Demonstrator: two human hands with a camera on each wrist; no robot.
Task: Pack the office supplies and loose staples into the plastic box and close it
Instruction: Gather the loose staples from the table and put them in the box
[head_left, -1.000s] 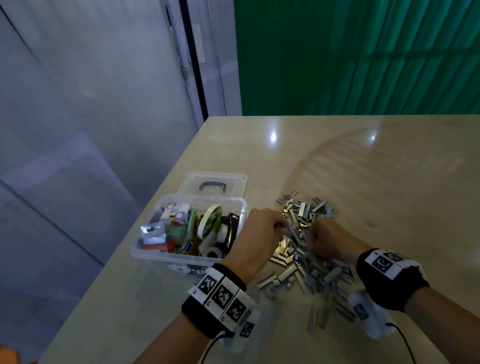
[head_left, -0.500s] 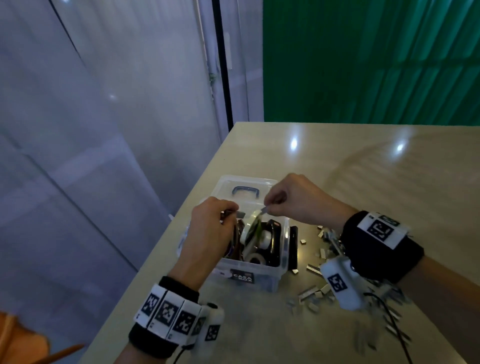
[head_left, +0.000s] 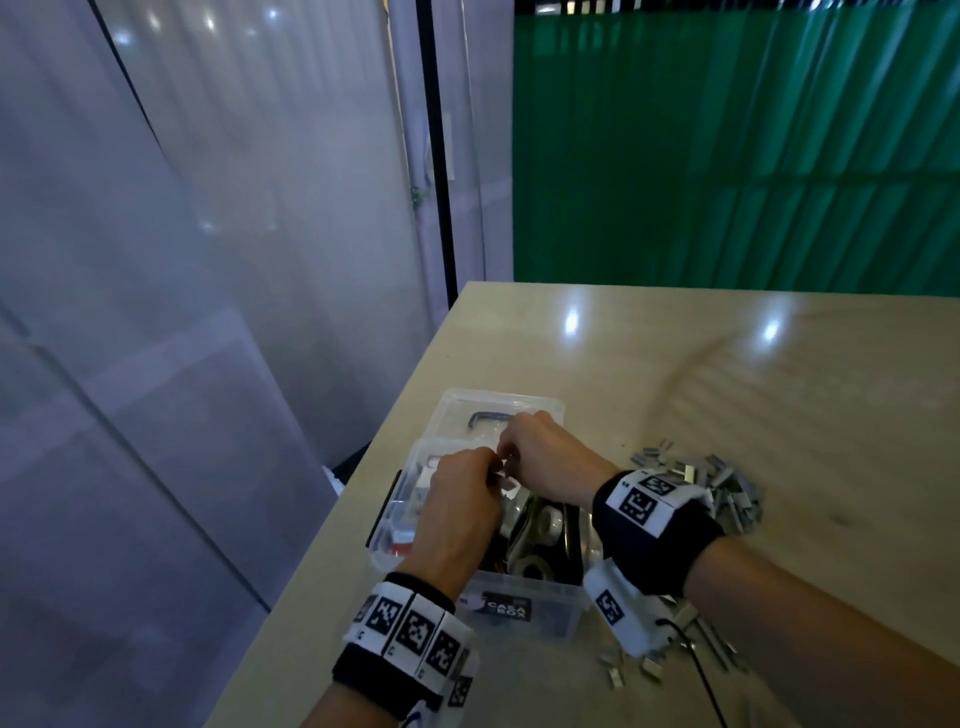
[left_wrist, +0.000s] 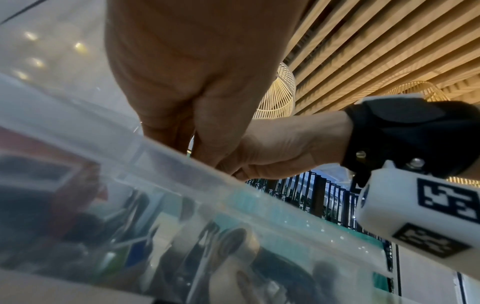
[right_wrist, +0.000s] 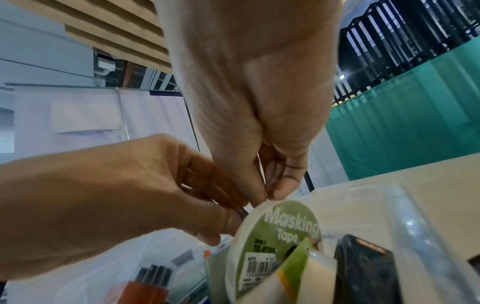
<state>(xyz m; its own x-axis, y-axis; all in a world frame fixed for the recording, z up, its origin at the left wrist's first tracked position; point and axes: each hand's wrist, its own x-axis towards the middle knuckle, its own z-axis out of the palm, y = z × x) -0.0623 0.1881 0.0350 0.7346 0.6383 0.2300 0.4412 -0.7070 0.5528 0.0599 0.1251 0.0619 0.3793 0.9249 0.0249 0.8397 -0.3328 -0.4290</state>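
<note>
Both hands hover over the open plastic box, fingertips bunched together. The left hand has its grip pinched shut, and in the right wrist view something thin and dark shows between its fingers, likely staples, though it is too small to be sure. The right hand has thumb and fingers pressed tip to tip just above the roll of masking tape; whether anything sits in that pinch I cannot tell.

The box stands near the left edge of the desk, already crowded with tape rolls, a black dispenser and small packets, its lid lying flat behind it. The main heap of loose staples lies on the desk to the right of the box, with a few strays by its front corner.

To do this step well, I'd say the fingers should open low inside the box, over a gap between the items, so the bits drop in rather than bounce off the tape
</note>
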